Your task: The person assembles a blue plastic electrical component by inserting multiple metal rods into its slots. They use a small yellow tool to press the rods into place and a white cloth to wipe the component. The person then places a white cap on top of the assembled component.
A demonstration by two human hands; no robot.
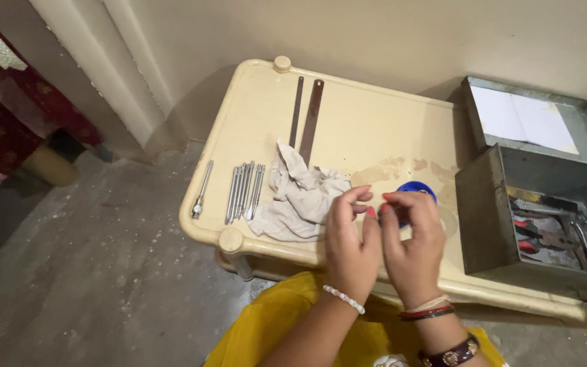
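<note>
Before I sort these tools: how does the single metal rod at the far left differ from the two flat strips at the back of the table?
The single rod is round, shiny silver, with a thicker end toward the table's front edge; the flat strips are dull, darker and flat. The rod lies alone, left of the bundle of rods; the strips lie as a pair, their near ends at the crumpled cloth. All are long, thin metal pieces lying on the cream table.

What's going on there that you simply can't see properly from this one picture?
- Head view: the blue round thing is mostly covered by the right hand.
- What the left hand and right hand pinch between the fingertips is too small to tell.
- The tools in the grey metal box are half hidden by its wall and shadow.
- The cloth covers the ends of two flat metal strips.
</note>
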